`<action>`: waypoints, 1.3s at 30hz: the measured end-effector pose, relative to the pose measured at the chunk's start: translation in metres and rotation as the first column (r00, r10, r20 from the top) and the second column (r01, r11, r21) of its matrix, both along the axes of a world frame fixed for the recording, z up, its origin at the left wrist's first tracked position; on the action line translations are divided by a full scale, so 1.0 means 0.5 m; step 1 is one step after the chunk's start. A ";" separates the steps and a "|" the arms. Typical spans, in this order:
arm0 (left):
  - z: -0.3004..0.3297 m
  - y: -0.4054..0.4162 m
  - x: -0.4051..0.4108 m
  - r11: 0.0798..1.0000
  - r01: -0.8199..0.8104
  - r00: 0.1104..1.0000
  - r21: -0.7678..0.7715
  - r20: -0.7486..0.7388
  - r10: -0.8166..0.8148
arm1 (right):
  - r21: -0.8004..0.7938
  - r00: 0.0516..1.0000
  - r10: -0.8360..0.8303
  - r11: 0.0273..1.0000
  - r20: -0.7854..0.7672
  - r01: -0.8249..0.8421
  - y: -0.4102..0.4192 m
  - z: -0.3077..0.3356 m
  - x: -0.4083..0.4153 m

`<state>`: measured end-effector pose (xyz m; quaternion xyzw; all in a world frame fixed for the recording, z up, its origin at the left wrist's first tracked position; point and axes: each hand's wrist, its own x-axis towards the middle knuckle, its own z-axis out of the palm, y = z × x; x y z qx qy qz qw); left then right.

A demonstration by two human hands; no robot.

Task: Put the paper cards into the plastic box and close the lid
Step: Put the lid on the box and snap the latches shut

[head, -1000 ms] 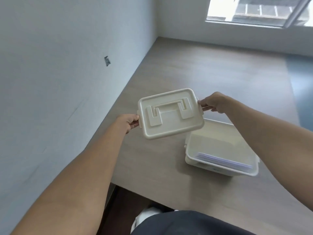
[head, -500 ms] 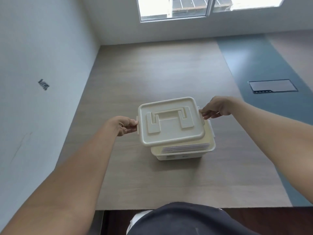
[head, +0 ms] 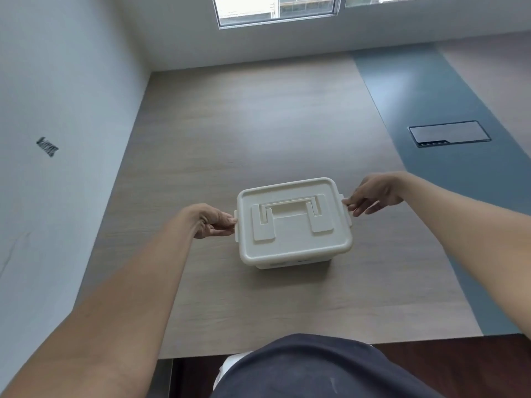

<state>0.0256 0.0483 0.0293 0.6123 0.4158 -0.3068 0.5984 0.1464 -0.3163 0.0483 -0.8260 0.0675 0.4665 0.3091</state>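
Observation:
A cream plastic lid (head: 293, 222) with a flat fold-down handle lies on top of the plastic box (head: 290, 264), which stands on the wooden table (head: 258, 124). Only a thin strip of the box's front wall shows below the lid. My left hand (head: 211, 221) pinches the latch tab on the lid's left end. My right hand (head: 370, 195) pinches the tab on its right end. The paper cards are hidden under the lid.
A white wall runs along the table's left side and a window wall stands at the far end. A blue-grey strip (head: 431, 116) with a dark hatch plate (head: 449, 133) borders the table on the right. The table's near edge is close to my lap.
I have lowered the lid from above the box onto it. The cards that showed at the box's front are now covered.

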 end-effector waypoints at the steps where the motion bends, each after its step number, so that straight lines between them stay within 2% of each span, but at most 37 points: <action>1: -0.001 0.000 0.000 1.000 0.000 1.000 -0.004 0.002 0.000 | 0.004 1.000 0.004 1.000 0.003 -0.004 -0.001 0.000 0.000; 6: -0.006 0.016 -0.005 1.000 0.010 1.000 -0.002 0.019 -0.010 | 0.027 1.000 -0.002 1.000 0.018 0.002 0.012 -0.001 0.001; 11: -0.016 0.027 -0.012 0.998 0.051 0.996 0.032 0.071 -0.053 | -0.023 0.999 0.036 0.999 0.022 -0.035 0.020 0.000 -0.001; 15: -0.020 -0.009 -0.010 0.999 0.027 0.996 0.029 0.084 -0.029 | 0.026 1.000 0.026 0.999 -0.016 -0.026 -0.009 0.006 0.015; 18: -0.021 -0.017 -0.024 1.000 0.030 0.998 -0.004 0.064 -0.029 | 0.113 0.991 -0.062 0.991 -0.118 0.076 -0.006 0.003 0.009; 22: -0.033 -0.031 -0.047 0.983 -0.008 0.998 -0.183 0.053 0.018 | 0.277 0.924 -0.124 0.932 -0.361 0.233 -0.008 -0.023 -0.025; 24: -0.040 -0.037 -0.053 0.980 -0.058 0.994 -0.190 0.085 0.075 | 0.301 0.920 -0.123 0.922 -0.373 0.245 -0.020 -0.039 -0.036; 29: -0.051 -0.053 -0.064 0.987 -0.126 0.976 -0.100 0.167 0.142 | 0.326 0.929 -0.177 0.901 -0.326 0.287 -0.040 -0.066 -0.042; 31: -0.053 -0.052 -0.068 0.990 -0.141 0.960 -0.007 0.242 0.139 | 0.295 0.947 -0.205 0.915 -0.246 0.275 -0.048 -0.070 -0.042; 33: -0.058 -0.051 -0.070 0.984 -0.081 0.938 0.156 0.346 0.022 | 0.262 0.976 -0.187 0.942 -0.108 0.209 -0.053 -0.071 -0.041; 35: -0.059 -0.058 -0.074 0.954 -0.014 0.915 0.300 0.389 -0.109 | 0.236 0.990 -0.141 0.962 -0.014 0.141 -0.046 -0.065 -0.042; 39: -0.053 -0.078 -0.078 0.908 0.010 0.885 0.420 0.419 -0.204 | 0.191 0.990 -0.106 0.978 0.095 0.086 -0.019 -0.050 -0.056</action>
